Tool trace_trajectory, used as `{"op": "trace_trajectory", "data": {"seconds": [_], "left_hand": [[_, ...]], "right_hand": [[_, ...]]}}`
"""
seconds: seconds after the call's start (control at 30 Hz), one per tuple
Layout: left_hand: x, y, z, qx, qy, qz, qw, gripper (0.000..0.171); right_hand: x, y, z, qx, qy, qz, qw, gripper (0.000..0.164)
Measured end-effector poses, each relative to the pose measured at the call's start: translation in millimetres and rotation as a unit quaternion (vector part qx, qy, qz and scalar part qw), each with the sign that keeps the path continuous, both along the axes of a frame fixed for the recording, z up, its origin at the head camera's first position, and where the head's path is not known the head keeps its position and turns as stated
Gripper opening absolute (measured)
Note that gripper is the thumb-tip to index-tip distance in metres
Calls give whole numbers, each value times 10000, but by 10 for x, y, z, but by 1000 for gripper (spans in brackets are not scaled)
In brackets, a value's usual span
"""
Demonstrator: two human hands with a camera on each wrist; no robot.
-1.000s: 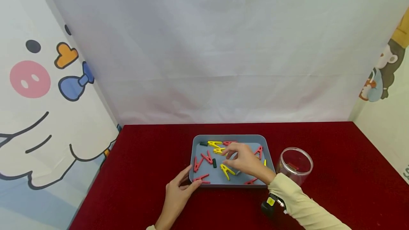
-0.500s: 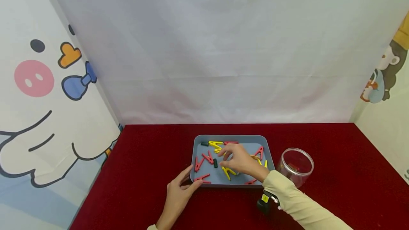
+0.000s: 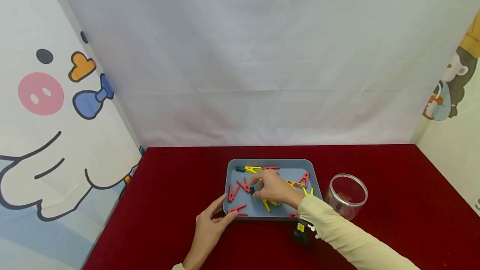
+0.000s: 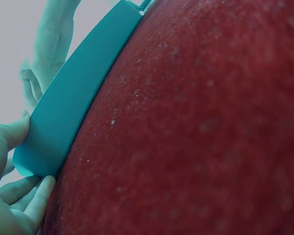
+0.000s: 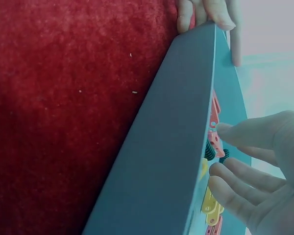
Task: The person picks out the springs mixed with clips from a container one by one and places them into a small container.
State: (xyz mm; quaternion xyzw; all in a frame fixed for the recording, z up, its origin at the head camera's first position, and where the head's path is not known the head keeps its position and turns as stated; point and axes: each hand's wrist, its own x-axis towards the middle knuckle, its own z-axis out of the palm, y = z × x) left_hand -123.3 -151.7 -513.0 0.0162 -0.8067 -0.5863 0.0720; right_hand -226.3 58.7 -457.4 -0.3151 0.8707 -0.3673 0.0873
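Observation:
A blue-grey tray (image 3: 255, 211) holds red and yellow plastic clothespins and small dark green ribbed cylinders. My left hand (image 3: 208, 225) grips its near left corner, thumb at the front edge and fingers along the side. Over the middle of the tray is my right hand (image 3: 275, 186), its thumb and fingers apart around a dark green ribbed cylinder (image 3: 252, 191). Just left of that cylinder lies a red clothespin (image 3: 244, 185); a yellow clothespin (image 3: 267, 204) is partly hidden under the hand. In the right wrist view, another ribbed cylinder (image 5: 225, 155) shows between thumb and fingers.
A clear round jar (image 3: 346, 197) with a small reddish ribbed thing inside stands right of the tray. An orange clip (image 3: 294, 183) lies in the tray's right part. Red cloth (image 3: 180, 178) covers the table, and a white curtain (image 3: 262, 74) hangs behind it.
My right hand has moved left across the tray, from above the yellow clothespins to the dark green cylinder, uncovering the orange clip. The left hand has stayed on the tray corner.

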Motion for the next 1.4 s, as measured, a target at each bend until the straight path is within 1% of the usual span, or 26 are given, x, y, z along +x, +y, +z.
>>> {"op": "trace_trajectory", "data": {"seconds": [0.17, 0.33, 0.47, 0.73, 0.87, 1.03, 1.2, 1.4], "left_hand": [[4, 4, 8, 45, -7, 43, 10000, 61], [0, -2, 3, 34, 4, 36, 10000, 62], [0, -8, 4, 40, 8, 32, 10000, 61], [-13, 1, 20, 20, 2, 44, 10000, 62], [-19, 9, 17, 10, 25, 22, 10000, 62], [-12, 4, 16, 15, -16, 56, 10000, 61], [-4, -5, 11, -64, -48, 73, 9999, 62], [2, -5, -8, 59, -83, 66, 9999, 62]], "right_hand": [[-47, -43, -30, 101, -46, 11, 9999, 25], [-77, -69, -67, 239, 98, 124, 9996, 26], [-83, -91, -87, 251, 209, 211, 9992, 25], [-92, -98, -109, 96, 133, 102, 9998, 20], [-93, -71, -94, 16, 119, 31, 9999, 19], [-77, -55, -65, -168, -24, -8, 9999, 18], [-52, -59, -55, -193, -10, -81, 9998, 18], [-19, -31, -52, -270, -100, -126, 9995, 17]]}}
